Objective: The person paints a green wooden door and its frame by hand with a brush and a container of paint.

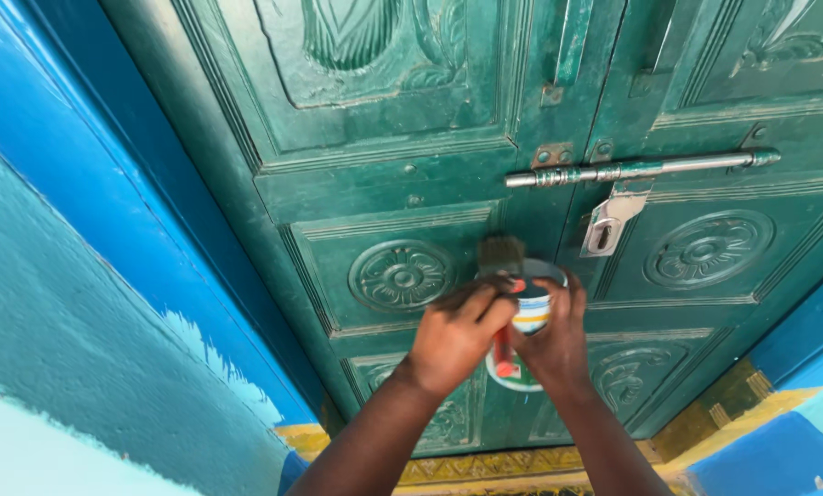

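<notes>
At frame centre, the left hand (454,335) grips a paintbrush (502,266), bristles over the paint can (533,308) clasped by the right hand (554,342). The green door (384,165) stands close behind; open room lies left. The can's lower body is hidden; the brush is blurred.

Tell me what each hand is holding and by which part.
The left hand grips the paintbrush by its handle, bristles up. The right hand holds the small paint can around its side.

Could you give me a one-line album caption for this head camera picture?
Two hands, left and right, hold a paintbrush and small paint can before a carved green door with a metal bolt.
</notes>
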